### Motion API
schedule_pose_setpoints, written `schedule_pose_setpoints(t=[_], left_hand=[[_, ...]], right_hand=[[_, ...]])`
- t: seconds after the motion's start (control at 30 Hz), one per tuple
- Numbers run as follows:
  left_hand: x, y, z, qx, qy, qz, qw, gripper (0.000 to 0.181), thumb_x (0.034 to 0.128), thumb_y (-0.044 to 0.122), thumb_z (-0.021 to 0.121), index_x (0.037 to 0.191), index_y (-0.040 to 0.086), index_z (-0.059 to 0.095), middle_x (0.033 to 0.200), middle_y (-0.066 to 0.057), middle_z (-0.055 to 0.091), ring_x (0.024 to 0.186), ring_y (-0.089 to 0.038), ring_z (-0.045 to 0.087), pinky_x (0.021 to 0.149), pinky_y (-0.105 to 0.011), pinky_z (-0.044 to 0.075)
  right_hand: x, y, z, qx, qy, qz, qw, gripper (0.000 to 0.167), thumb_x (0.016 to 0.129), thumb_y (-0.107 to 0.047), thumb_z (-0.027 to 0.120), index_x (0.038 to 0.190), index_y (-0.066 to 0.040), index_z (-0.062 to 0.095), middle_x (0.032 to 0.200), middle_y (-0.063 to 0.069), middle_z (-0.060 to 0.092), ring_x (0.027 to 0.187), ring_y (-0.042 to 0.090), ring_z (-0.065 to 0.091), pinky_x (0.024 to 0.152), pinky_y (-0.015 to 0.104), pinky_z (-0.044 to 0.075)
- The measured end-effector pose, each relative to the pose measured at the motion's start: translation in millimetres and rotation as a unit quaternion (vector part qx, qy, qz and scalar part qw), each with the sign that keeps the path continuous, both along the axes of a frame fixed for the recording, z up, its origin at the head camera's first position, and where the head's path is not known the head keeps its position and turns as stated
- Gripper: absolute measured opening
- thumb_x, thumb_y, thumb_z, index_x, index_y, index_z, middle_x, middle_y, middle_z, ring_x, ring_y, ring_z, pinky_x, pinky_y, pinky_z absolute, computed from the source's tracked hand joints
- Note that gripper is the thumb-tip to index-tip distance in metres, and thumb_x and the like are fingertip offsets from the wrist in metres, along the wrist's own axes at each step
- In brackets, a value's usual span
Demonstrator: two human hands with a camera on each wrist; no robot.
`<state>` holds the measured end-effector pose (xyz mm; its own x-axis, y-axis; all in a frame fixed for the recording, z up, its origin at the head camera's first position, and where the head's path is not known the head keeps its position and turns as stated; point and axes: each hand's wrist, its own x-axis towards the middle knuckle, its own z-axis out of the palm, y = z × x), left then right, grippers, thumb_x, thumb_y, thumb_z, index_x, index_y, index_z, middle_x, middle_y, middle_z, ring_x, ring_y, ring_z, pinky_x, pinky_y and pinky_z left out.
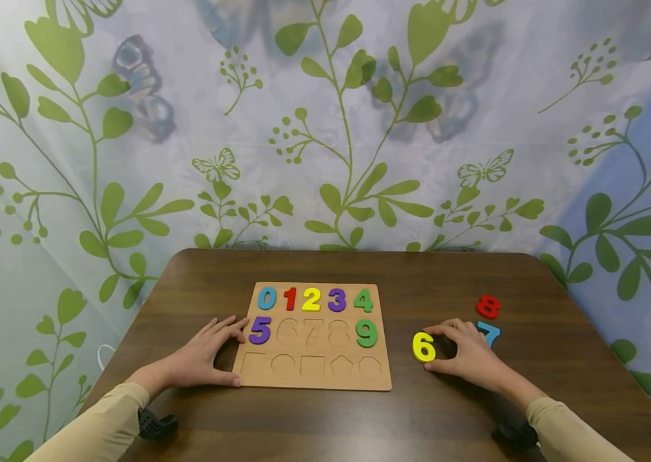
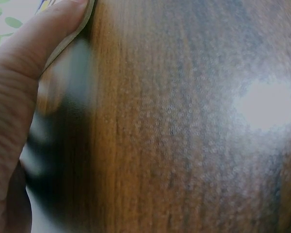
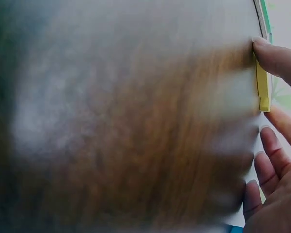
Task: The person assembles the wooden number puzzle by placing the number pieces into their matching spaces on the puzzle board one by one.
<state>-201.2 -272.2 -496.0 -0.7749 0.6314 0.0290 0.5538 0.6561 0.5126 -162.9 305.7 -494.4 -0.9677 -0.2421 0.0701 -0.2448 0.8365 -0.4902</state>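
Head view: nearest on a brown surface (image 1: 313,423), a person's left hand (image 1: 206,356) rests against the left edge of one wooden number board (image 1: 325,350), its grip spread and relaxed, thumb at the near corner. To the right, apart from the board, the right hand (image 1: 469,356) pinches a yellow 6 (image 1: 417,347) by its sides in a narrow grip; whether the piece is lifted cannot be told. That edge hold could let the 6 twist or drop, and light left-hand contact might let the board slide if pushed. The blue 7 (image 1: 494,333), partly hidden behind the right hand, could be knocked because it lies so close. Beyond it lies a red 8 (image 1: 488,307); farthest hangs patterned cloth (image 1: 325,160). Counted: two hands, seven seated numbers (image 1: 291,299), three outside the board, eight unfilled recesses (image 1: 312,366).
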Motion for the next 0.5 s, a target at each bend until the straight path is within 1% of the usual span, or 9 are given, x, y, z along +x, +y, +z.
schedule_pose_setpoints(t=[0.27, 0.5], left_hand=[[0.6, -0.5, -0.4, 0.005, 0.008, -0.003, 0.9999, 0.063, 0.0773, 0.065, 0.081, 0.119, 0.026, 0.054, 0.163, -0.007, 0.037, 0.15, -0.044, 0.024, 0.117, -0.07, 0.01], [0.2, -0.4, 0.6, 0.0, 0.003, -0.002, 1.0, 0.065, 0.0765, 0.066, 0.08, 0.12, 0.026, 0.053, 0.164, -0.006, 0.036, 0.151, -0.042, 0.024, 0.118, -0.068, 0.009]], right_hand=[[-0.5, 0.7, -1.0, -0.01, -0.011, -0.005, 0.9999, 0.067, 0.075, -0.061, 0.085, 0.129, -0.027, 0.066, 0.125, 0.001, 0.056, 0.111, 0.025, 0.045, 0.085, 0.05, 0.036], [-0.7, 1.3, -0.6, -0.018, -0.014, -0.006, 0.9997, 0.065, 0.075, -0.06, 0.086, 0.127, -0.027, 0.067, 0.123, 0.001, 0.056, 0.107, 0.023, 0.044, 0.083, 0.048, 0.036]])
